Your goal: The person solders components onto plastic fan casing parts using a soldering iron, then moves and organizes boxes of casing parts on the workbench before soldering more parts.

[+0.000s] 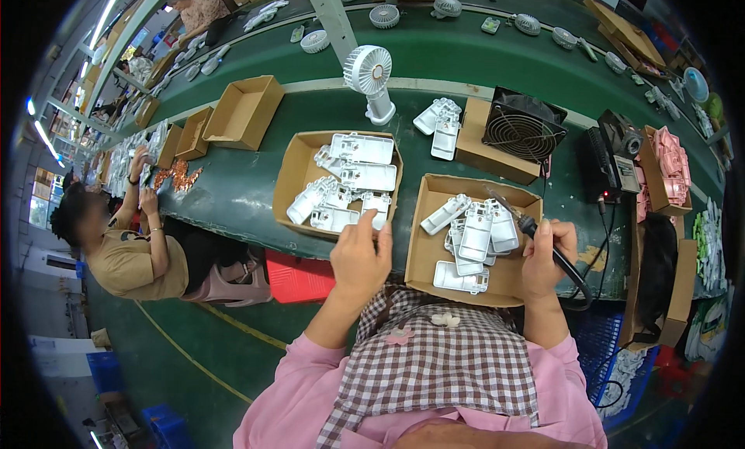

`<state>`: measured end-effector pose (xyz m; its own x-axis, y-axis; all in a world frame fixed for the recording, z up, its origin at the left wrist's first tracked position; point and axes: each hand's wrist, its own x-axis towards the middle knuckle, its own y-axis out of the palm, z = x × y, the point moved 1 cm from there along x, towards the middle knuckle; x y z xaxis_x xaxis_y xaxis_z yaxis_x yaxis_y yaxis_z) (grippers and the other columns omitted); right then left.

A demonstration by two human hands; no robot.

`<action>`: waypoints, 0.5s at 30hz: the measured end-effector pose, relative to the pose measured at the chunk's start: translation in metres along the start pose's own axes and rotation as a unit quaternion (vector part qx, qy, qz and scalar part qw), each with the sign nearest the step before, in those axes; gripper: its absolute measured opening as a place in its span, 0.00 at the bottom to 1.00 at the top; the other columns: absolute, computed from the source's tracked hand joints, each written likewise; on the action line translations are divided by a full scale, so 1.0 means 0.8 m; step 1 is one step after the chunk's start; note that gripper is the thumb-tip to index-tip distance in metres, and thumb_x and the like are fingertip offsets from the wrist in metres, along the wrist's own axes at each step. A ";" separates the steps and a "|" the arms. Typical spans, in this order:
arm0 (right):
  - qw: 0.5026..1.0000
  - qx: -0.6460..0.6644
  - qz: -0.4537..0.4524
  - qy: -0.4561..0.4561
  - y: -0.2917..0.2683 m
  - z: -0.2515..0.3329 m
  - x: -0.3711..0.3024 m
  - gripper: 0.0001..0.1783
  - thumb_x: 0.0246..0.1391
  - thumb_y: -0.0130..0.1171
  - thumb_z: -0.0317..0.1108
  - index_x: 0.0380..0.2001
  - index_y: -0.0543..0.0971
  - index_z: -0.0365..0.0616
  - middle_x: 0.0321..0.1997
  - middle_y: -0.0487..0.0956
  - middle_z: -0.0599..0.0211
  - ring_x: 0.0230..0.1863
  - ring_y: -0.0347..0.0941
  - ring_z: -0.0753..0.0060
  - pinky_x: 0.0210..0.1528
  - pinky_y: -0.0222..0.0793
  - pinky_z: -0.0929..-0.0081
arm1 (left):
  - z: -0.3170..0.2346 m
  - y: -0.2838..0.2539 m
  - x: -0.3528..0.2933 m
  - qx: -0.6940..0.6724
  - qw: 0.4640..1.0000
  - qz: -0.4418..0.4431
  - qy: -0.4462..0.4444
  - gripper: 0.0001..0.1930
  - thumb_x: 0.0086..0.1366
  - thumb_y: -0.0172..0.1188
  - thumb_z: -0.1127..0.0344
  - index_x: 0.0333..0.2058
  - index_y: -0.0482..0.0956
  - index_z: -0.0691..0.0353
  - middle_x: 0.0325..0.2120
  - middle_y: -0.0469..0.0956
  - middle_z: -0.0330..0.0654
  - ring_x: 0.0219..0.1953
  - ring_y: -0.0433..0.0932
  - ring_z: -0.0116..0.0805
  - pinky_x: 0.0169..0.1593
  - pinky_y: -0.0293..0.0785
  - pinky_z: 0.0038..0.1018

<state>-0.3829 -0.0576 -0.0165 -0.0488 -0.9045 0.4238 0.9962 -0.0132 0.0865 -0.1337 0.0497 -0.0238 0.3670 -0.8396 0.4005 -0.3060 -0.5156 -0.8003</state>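
Note:
My right hand [548, 255] is closed round the handle of a soldering iron [563, 261]. Its thin metal tip points up and left over the right cardboard box [508, 282], which holds several white plastic fan casings [475, 232]. At the near right edge of the left cardboard box [287, 187] is my left hand [361, 256], thumb and forefinger apart. Those fingertips overlap a small white casing [377, 203]; no firm grip on it shows. More white casings [369, 176] lie piled in that box.
Behind the boxes stands a white handheld fan [368, 76]. A black cooling fan [528, 127] sits on a carton, beside a black soldering station [609, 166] with cables. Pink casings [671, 166] fill a box at right. A seated co-worker [132, 247] works at left. Beyond runs a green conveyor [434, 57].

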 end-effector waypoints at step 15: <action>1.000 0.000 0.006 0.024 0.000 0.003 0.000 0.10 0.58 0.54 0.28 0.24 0.67 0.43 0.19 0.66 0.76 0.17 0.57 0.88 0.19 0.53 0.88 | 0.166 -0.068 0.095 0.305 0.949 0.070 0.047 0.12 0.55 0.63 0.60 0.24 0.78 0.64 0.24 0.79 0.51 0.33 0.76 0.49 0.39 0.70 0.41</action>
<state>-0.3829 -0.0563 -0.0145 -0.0341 -0.9240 0.3808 0.9967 -0.0034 0.0812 0.0276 0.0371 -0.0091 0.2709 -0.9191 0.2861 0.2299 -0.2269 -0.9464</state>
